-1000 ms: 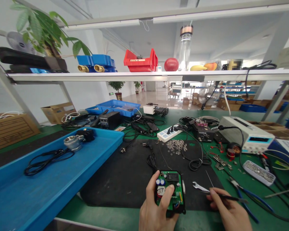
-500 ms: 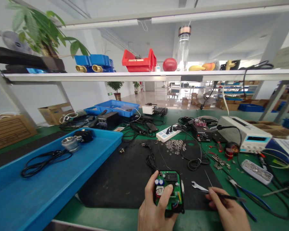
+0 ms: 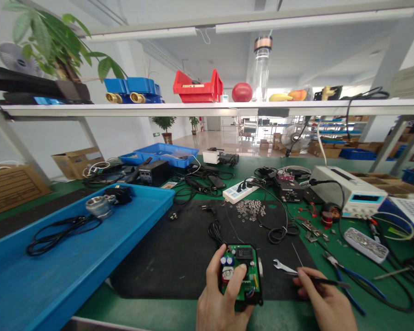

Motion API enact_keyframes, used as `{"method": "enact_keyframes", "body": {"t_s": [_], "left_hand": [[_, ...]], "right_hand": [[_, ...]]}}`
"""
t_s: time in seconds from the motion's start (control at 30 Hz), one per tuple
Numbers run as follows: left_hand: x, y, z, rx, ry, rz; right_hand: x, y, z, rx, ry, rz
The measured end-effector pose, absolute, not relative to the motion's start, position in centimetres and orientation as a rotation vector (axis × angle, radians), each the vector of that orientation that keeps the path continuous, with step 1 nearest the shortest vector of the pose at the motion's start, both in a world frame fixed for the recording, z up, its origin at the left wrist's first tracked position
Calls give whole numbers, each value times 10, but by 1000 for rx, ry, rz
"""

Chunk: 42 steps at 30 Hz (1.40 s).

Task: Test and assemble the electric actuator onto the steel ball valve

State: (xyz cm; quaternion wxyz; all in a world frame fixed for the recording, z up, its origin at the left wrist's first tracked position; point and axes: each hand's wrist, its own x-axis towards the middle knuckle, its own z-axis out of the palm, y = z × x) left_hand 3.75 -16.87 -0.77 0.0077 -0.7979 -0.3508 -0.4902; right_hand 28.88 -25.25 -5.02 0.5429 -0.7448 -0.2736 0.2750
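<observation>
My left hand [image 3: 222, 294] is wrapped round an open black housing with a green circuit board [image 3: 242, 271] inside. Its thumb lies over the board, which carries blue capacitors, a black relay block and a white-and-red round part. At the lower right, my right hand [image 3: 326, 296] pinches slim black tweezers [image 3: 331, 280], their narrow end pointing left. An open-end wrench [image 3: 283, 265] lies on the black mat just beyond those fingers, partly overlapped by the tweezers. Blue-handled pliers [image 3: 352, 278] rest to the right of this hand.
Left stands a long blue tray [image 3: 138, 230] holding a metal valve fitting [image 3: 99, 207] and a cable. Many small metal nuts or rings [image 3: 250, 209] lie on the mat [image 3: 165, 257] near a white power strip [image 3: 239, 191]. A white parts box [image 3: 365, 245] and bench instrument [image 3: 348, 191] are right.
</observation>
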Motion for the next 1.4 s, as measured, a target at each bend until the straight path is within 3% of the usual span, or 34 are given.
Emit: {"method": "enact_keyframes", "body": {"t_s": [1.4], "left_hand": [[37,-169,-5,-2534,-1089,-1532]], "right_hand": [[290,-253,-53,-1775,-640,667]]}}
